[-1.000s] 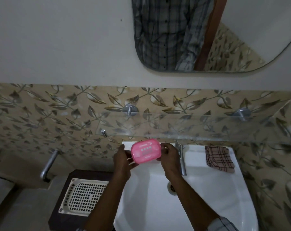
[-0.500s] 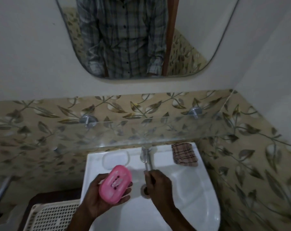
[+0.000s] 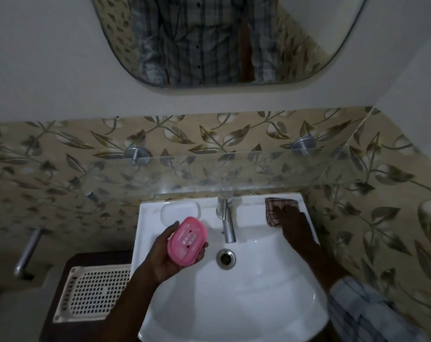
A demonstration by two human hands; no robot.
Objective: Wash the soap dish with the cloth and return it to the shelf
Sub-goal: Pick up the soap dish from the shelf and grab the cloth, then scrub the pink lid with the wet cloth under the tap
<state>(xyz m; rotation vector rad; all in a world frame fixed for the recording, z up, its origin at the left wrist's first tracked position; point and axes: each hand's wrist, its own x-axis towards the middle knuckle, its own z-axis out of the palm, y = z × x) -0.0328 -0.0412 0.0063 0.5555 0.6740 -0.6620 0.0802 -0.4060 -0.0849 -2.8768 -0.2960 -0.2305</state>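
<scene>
White basin (image 3: 234, 292) fills the lower view under a glass shelf (image 3: 234, 169), its tap (image 3: 227, 223) at twelve o'clock. At ten o'clock the left hand (image 3: 165, 257) cups the pink soap dish (image 3: 186, 240), long axis running toward one o'clock. At two o'clock the right hand (image 3: 292, 224) lies spread on the checked cloth (image 3: 273, 208), its grip not yet closed as far as I can tell; that hand is nearer.

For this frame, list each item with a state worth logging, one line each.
Pink soap dish: held in the left hand over the basin, slotted face up.
Checked cloth: lying on the sink ledge, right hand resting on it, not lifted.
Tap: no water visibly running.
Drain: open, unplugged.
Glass shelf: nothing visible on it.
</scene>
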